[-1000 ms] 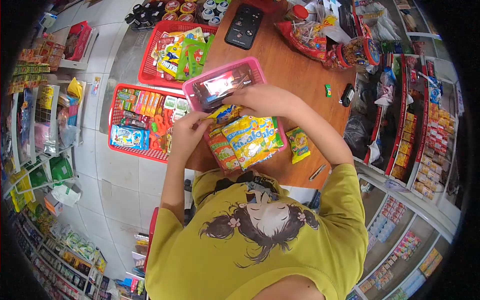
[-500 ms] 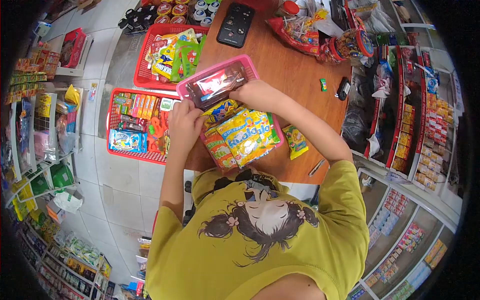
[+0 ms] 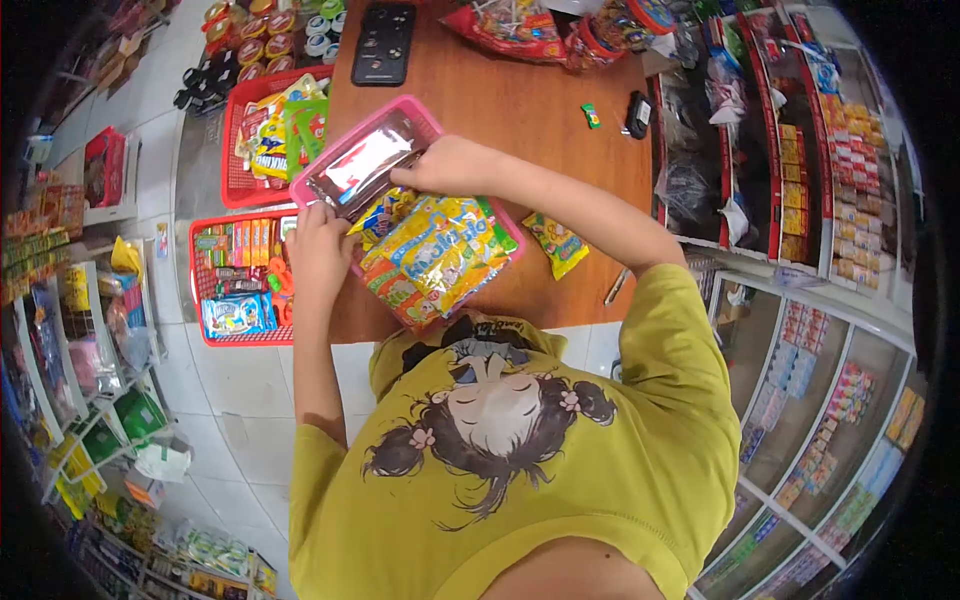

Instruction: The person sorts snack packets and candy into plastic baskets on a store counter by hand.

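Note:
A pink basket (image 3: 418,108) full of snack packs sits aslant on the wooden table. In its far end lies a shiny brown packet (image 3: 345,190) with strong glare on it. My right hand (image 3: 440,166), fingers curled, grips the near right edge of this brown packet. My left hand (image 3: 316,243) is closed at the packet's left corner, by the basket rim; its fingertips are partly hidden. Between the hands lies a small yellow-and-blue packet (image 3: 383,214). A large yellow candy bag (image 3: 440,252) and an orange-green pack (image 3: 400,290) fill the near end.
Two red baskets stand left: one with yellow and green packets (image 3: 300,130), one with boxes and a blue wafer pack (image 3: 236,316). On the table are a black phone (image 3: 383,45), a yellow snack packet (image 3: 557,246), a green sweet (image 3: 591,116) and a red candy bag (image 3: 505,28). Shelves line both sides.
The whole view has shifted, so the table and baskets appear further left. Both hands stay at the brown packet, whose glare has spread as its angle to the camera changed.

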The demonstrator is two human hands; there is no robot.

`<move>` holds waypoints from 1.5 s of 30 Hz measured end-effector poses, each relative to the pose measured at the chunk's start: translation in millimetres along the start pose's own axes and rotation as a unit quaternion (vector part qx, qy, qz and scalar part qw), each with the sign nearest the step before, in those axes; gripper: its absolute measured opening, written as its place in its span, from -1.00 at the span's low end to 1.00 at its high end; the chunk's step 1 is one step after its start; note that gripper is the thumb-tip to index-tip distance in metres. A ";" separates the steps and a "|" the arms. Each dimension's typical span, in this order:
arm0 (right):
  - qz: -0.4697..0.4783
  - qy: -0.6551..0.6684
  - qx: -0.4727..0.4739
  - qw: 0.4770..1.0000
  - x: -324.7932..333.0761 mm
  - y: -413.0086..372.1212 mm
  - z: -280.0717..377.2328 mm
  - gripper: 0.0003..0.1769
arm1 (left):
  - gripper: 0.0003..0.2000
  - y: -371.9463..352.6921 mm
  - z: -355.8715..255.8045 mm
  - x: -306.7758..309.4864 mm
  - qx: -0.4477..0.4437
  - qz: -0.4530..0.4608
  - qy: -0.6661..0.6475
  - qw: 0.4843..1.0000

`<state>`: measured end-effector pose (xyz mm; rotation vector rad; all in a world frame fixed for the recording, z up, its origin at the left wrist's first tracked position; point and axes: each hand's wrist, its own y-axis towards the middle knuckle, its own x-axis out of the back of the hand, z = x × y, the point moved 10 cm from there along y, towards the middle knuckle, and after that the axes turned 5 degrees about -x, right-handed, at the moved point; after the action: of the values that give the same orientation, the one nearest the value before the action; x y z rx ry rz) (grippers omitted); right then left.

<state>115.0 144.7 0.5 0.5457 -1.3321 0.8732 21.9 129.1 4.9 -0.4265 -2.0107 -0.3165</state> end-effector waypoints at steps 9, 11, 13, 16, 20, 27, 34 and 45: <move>0.186 0.224 -0.553 0.780 -64.4 -226.4 -89.9 -0.35 | -0.80 -16.6 -11.8 24.7 0.031 -0.039 -0.171 0.984; 0.086 0.300 -0.537 0.784 -112.2 -252.7 -73.5 -0.21 | -0.77 -20.0 -22.4 10.5 0.037 0.015 -0.272 0.961; 0.024 0.315 -0.568 0.760 -131.1 -267.5 -69.8 -0.20 | -0.75 -21.0 -34.4 12.5 0.022 -0.012 -0.241 0.970; -0.128 0.406 -0.593 0.684 -118.4 -271.4 -77.1 -0.30 | -0.70 -23.1 -52.1 19.2 -0.030 -0.060 -0.176 0.982; -0.187 0.538 -0.495 0.656 -51.5 -220.4 -91.8 -0.59 | -0.74 -30.4 -48.2 24.4 -0.007 -0.098 -0.174 0.980; -0.162 0.393 -0.282 0.860 83.6 -51.9 -62.7 -0.34 | -0.80 -27.7 -9.6 7.6 0.058 -0.095 -0.264 0.958; -0.022 0.283 -0.007 0.959 69.2 23.3 13.2 -0.40 | -0.80 -38.3 18.0 -15.2 0.172 -0.036 -0.435 0.883; 0.102 0.116 0.136 0.979 34.1 34.7 53.4 -0.51 | -0.74 -30.8 11.3 13.3 0.112 -0.092 -0.482 0.864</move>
<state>55.4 131.2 39.0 0.5045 -1.0729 1.2616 -5.9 107.9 10.4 -0.2518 -3.0438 0.0555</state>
